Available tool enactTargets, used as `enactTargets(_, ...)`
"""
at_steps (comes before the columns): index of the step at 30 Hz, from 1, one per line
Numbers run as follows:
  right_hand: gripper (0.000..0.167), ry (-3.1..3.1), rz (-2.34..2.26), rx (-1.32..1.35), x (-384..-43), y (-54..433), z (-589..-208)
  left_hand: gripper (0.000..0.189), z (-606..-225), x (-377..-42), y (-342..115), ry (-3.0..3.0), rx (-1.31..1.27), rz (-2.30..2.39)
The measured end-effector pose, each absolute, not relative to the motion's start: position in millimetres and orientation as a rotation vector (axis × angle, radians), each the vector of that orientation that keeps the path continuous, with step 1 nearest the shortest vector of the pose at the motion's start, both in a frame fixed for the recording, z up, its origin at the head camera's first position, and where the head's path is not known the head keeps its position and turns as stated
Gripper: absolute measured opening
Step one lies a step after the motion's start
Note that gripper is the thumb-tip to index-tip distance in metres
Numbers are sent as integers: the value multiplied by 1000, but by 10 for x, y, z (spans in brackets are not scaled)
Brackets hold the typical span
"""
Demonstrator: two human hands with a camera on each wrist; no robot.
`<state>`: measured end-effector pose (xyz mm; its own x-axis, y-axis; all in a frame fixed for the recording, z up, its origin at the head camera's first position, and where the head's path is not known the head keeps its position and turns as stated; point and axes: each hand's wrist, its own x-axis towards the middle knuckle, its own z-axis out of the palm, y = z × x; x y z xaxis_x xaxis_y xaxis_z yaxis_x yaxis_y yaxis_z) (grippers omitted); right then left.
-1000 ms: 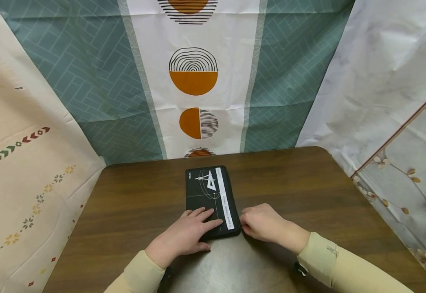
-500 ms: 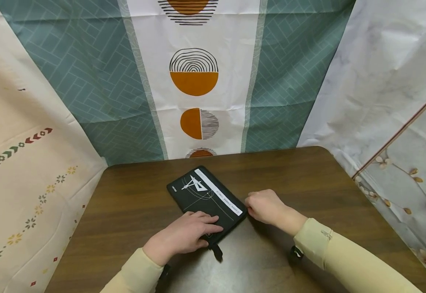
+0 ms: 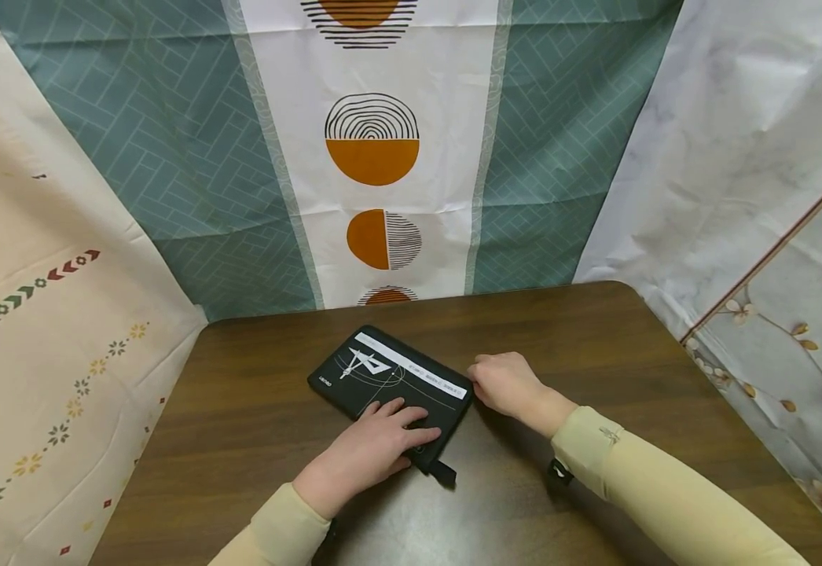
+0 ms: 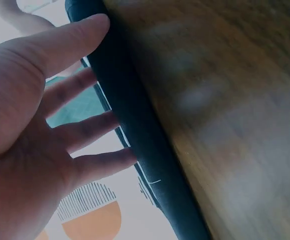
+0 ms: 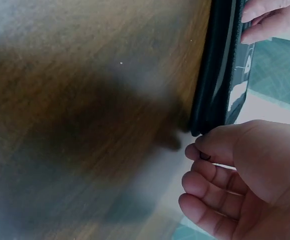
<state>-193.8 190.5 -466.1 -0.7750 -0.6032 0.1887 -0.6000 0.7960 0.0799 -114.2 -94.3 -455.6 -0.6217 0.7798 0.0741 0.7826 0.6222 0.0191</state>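
A flat black zippered case [image 3: 405, 384] lies turned at an angle on the table, printed with a white compass and set square. A white label strip [image 3: 411, 365] runs along its far side, and a black fabric tab [image 3: 443, 474] sticks out at the near corner. My left hand [image 3: 368, 448] rests on the case's top with fingers spread. At the right corner my right hand [image 3: 510, 385] pinches a small dark zipper pull [image 5: 204, 156] between thumb and index finger, mostly hidden by the fingertips. The other fingers are curled. Whether the zipper is undone, I cannot tell.
The brown wooden table [image 3: 255, 409] reaches back to a patterned curtain [image 3: 376, 157]. Cloth hangings stand along the left [image 3: 64, 354] and right [image 3: 772, 314] sides. A dark wrist strap piece [image 3: 559, 472] hangs under the right sleeve.
The case has rotated counter-clockwise on the table, its far end swinging left and its tab coming into view. My right hand has moved slightly away from me with the corner; my left hand stays on top.
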Motion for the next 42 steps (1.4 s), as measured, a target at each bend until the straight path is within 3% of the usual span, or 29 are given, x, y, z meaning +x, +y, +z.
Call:
enactTargets(26,14,-2795,18,908,-1898,1928,-4659,58,-4584,-1135,-833,-2902,-1211,-48)
enactTargets(42,25,-2745,77,952,-1737,1934,-4753,59,-4631,-1152,-850,-2882,-1191,-1)
